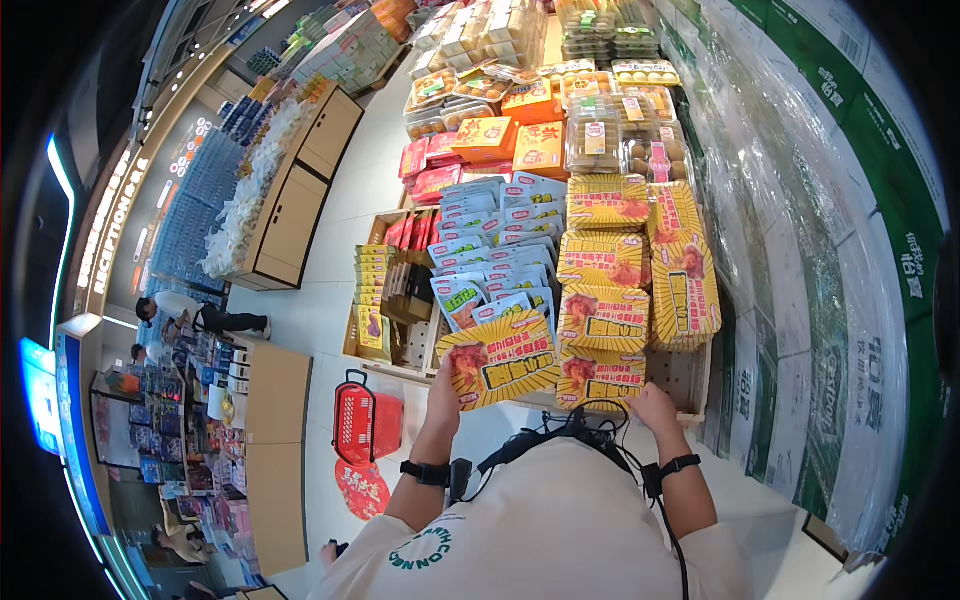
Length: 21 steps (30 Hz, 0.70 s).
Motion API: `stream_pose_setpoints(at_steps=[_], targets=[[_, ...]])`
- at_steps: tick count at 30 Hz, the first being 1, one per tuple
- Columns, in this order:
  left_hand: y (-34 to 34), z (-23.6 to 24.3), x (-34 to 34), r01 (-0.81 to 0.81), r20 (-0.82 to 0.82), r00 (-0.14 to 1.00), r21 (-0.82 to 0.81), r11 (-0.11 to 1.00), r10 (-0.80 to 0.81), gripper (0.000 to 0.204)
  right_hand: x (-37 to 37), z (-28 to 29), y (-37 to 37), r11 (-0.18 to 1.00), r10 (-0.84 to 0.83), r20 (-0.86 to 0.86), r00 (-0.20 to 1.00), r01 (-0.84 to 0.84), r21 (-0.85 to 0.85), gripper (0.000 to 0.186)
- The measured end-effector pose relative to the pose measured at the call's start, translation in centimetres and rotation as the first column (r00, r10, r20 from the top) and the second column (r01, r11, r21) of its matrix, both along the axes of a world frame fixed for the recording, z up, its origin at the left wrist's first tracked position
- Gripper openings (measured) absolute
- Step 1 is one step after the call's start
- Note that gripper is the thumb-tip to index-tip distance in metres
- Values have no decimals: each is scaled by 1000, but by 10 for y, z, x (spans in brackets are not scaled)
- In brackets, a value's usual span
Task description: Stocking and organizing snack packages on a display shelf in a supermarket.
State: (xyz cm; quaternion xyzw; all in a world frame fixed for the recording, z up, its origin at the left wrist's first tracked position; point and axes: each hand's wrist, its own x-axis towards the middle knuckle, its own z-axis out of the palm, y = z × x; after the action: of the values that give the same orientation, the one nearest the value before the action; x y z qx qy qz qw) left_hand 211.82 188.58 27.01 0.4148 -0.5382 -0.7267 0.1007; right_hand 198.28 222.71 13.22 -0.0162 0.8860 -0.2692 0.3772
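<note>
My left hand [441,404] is closed on the left edge of a yellow food box [503,360] with a sunburst pattern and a picture of red food. The box is tilted and held over the near end of the blue snack pouches [490,258]. My right hand [653,408] is at the near right corner of another yellow food box [600,378], at the front of the stacked rows, with its thumb at the box edge. Its other fingers are mostly hidden. More yellow food boxes [685,290] are stacked to the right of these rows.
Left of the pouches, a wooden crate [425,345] holds yellow and dark packets. Farther back are orange boxes [486,138] and clear food tubs [593,135]. A red shopping basket [368,420] stands on the floor at left. Plastic-wrapped cartons [800,270] line the right side. Another person [205,315] is far left.
</note>
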Motion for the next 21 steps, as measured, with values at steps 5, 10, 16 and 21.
stream_pose_setpoints(at_steps=[5,10,16,21], targets=[[-8,-8,-10,97,21,995,-13,995,-97,46,2,-18,7,986,-118,45,992,122,-111,48],[-23,-12,-30,191,-3,982,20,981,-191,49,17,-38,5,920,-215,-35,976,191,-342,37],[-61,-44,-63,189,-98,981,234,954,-170,49,36,5,0,783,-434,85,897,422,-457,27],[-70,-54,-103,285,-148,954,181,941,-260,46,69,35,20,698,-625,48,779,585,-413,22]])
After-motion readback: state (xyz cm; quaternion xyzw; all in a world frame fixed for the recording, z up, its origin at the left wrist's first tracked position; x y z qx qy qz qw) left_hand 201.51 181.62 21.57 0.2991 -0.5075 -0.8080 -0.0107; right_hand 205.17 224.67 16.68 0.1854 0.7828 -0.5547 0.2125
